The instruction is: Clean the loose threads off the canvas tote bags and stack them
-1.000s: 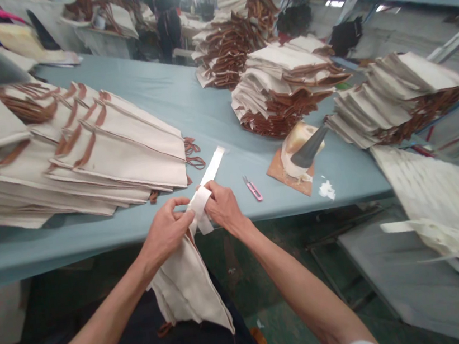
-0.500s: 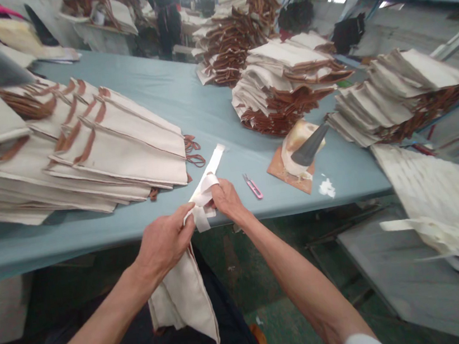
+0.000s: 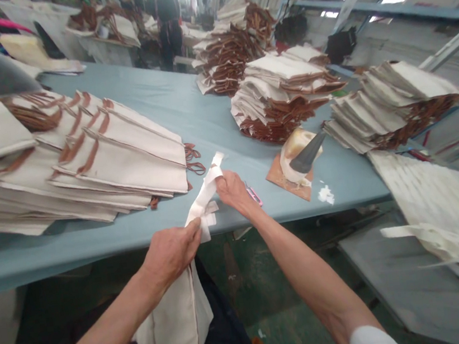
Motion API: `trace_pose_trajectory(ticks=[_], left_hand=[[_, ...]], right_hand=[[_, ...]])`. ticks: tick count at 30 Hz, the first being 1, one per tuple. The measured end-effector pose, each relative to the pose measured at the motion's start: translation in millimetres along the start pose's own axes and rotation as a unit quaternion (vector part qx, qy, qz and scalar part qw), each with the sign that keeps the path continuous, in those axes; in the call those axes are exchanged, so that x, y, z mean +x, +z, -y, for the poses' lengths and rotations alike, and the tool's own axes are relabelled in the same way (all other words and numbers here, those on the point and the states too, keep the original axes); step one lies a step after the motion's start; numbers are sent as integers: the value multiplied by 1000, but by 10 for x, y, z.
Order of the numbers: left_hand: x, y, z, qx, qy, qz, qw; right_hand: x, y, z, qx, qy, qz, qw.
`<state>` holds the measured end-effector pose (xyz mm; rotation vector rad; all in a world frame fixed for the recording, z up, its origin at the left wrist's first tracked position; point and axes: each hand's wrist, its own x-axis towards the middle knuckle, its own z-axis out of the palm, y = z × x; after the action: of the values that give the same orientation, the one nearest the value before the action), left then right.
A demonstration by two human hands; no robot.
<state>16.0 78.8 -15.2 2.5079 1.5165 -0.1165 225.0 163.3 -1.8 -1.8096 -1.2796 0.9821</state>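
Hanging beside the blue cloth-covered table (image 3: 147, 95), a cream fabric piece (image 3: 175, 317) is gripped by the left hand (image 3: 171, 253); over the table, a thin white strip (image 3: 200, 203) is pinched by the right hand (image 3: 234, 190). Both look light, limp, best held by an end.

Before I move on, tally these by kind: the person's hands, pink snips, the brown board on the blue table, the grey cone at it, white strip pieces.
Left hand and right hand: 2
Pink snips: 1
Brown board: 1
Grey cone: 1
White strip pieces: overlapping, can't count
Total: 5, strip excluded
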Motion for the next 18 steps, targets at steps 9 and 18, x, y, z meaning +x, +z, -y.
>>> trace_pose_trajectory(ticks=[9, 18], left_hand=[[63, -22, 6, -3, -6, -13, 1000], [134, -58, 30, -18, -12, 3, 1000]], right_hand=[[808, -200, 321, 236, 141, -33, 961], [1249, -422, 516, 399, 140, -72, 903]])
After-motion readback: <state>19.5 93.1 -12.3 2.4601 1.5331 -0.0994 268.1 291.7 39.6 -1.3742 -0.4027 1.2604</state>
